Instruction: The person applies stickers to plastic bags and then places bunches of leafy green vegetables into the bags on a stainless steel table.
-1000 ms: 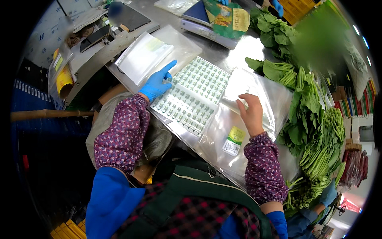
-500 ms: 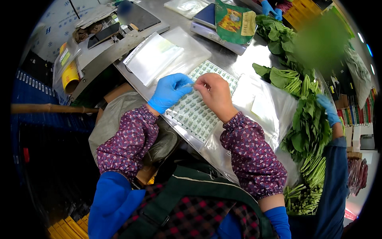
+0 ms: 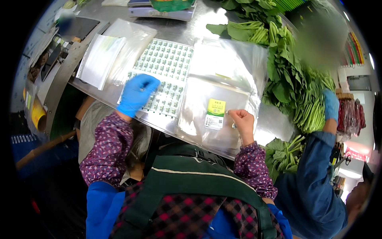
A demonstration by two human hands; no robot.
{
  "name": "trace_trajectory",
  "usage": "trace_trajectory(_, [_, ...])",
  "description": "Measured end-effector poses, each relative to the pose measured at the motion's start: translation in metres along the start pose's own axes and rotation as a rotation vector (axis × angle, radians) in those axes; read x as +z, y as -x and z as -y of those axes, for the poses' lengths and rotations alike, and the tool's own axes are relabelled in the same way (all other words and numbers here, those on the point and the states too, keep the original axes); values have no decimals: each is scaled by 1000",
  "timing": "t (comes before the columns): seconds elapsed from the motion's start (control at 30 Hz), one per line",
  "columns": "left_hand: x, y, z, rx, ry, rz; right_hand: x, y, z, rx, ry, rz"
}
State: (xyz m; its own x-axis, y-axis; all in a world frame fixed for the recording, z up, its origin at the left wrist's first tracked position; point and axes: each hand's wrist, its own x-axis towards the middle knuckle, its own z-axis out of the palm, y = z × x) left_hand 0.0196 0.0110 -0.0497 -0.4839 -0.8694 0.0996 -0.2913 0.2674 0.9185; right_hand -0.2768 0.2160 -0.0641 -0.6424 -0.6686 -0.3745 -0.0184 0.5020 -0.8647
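Fingers (image 3: 234, 113) of the bare right hand (image 3: 244, 124), pinched together, any hold too small to see, have left the sticker sheet (image 3: 167, 71) for the label's (image 3: 215, 114) three o'clock on the clear bag (image 3: 195, 119), shifting work bagward, while the gloved left hand (image 3: 137, 93), grip unclear, curls over the sheet's eight o'clock.

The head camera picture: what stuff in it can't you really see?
All in the head view:
Printed sheet: partly hidden under the left hand; its rows of little pictures are too small to make out.
Green packet: cut off by the top edge.
Tiny speck at the right hand: too small to tell what it is.
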Motion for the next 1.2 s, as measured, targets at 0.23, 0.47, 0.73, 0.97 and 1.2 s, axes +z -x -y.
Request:
trace_trajectory(0.23, [97,5,-13,493,-299,564,17,3,-18,-191,317,-46])
trace_trajectory(0.47, [109,-2,14,399,-390,574,-18,-5,-15,-166,631,-179])
trace_trajectory(0.73, [99,-17,-3,-324,527,69,-44,-21,-44,-230,3,-202])
trace_trajectory(0.97, [98,18,-7,393,-217,463,19,-5,-29,-334,347,-25])
trace_trajectory(1.2, [113,0,7,211,-375,534,-39,-27,-21,-343,406,-316])
